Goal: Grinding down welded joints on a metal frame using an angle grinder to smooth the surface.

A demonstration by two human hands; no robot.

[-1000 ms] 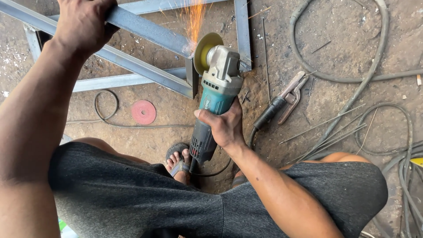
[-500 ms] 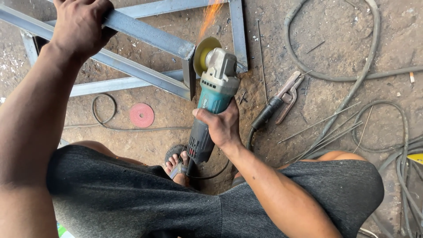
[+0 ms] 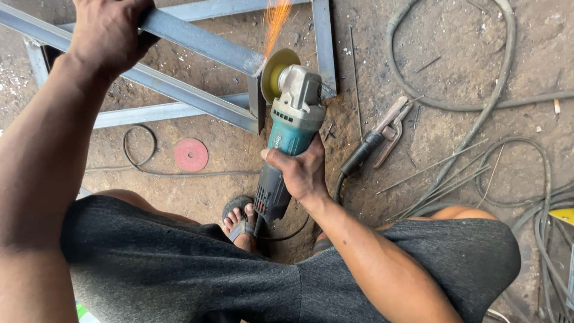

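A metal workshop: dirt floor (image 3: 454,72), steel frame (image 3: 197,45), welding cables (image 3: 502,101), grinder sparks (image 3: 276,18).

Metal frame (image 3: 197,107) on ground at far left; left hand (image 3: 107,30) on its far bar. Grinder (image 3: 290,128) just right of frame corner, disc (image 3: 276,72) touching bar end, sparks (image 3: 276,18) beyond it. Right hand (image 3: 302,170) around grinder body, near side. Loose disc (image 3: 191,155) on ground near frame, left of grinder. Electrode holder (image 3: 382,134) right of grinder; rods (image 3: 442,179) right of that; cables (image 3: 508,90) far right. Sandalled foot (image 3: 240,221) near, below grinder
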